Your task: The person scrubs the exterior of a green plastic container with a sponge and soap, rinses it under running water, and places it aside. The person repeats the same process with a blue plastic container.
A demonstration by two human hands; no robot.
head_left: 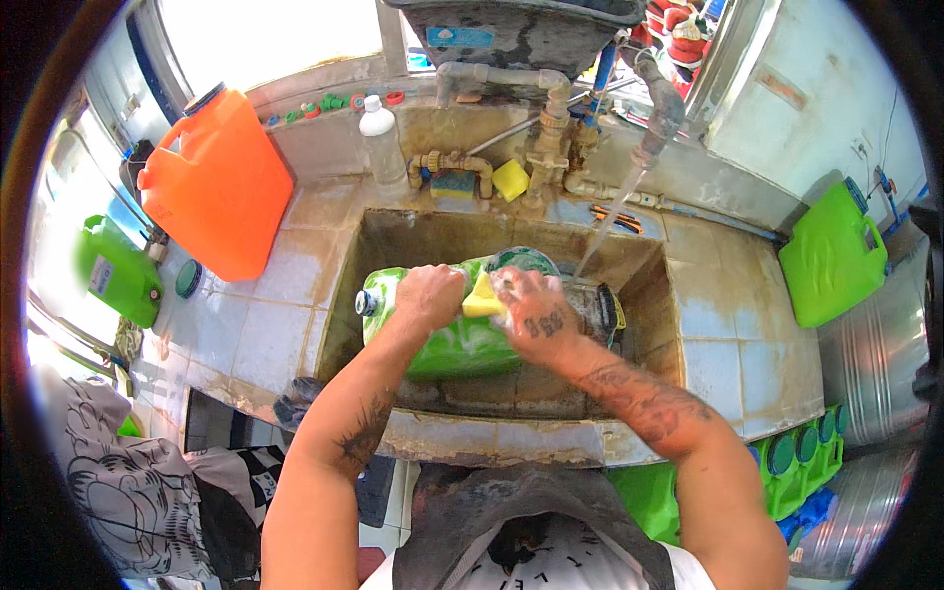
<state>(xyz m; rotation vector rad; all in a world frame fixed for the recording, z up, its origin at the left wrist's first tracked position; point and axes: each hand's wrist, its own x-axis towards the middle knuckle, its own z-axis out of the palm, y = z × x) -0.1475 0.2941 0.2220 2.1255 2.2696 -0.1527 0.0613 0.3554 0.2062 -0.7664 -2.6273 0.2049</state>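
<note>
A bright green jerrycan (457, 356) lies on its side in the tiled sink (413, 234), with white suds on its surface. My left hand (431, 295) is closed round the can's handle at the top. In my right hand (539, 313) is a yellow sponge (482, 299), pressed against the can beside its large dark green lid (531, 260). The small spout (366, 302) of the can points left. To the right of the can, a dark container with a yellow edge (614, 313) sits in the sink, partly hidden.
Water runs from a pipe tap (644, 157) into the sink. An orange jerrycan (221, 187) stands left, a green one (836, 256) right. Behind the sink are a white bottle (382, 143), another yellow sponge (510, 181) and orange-handled pliers (618, 218).
</note>
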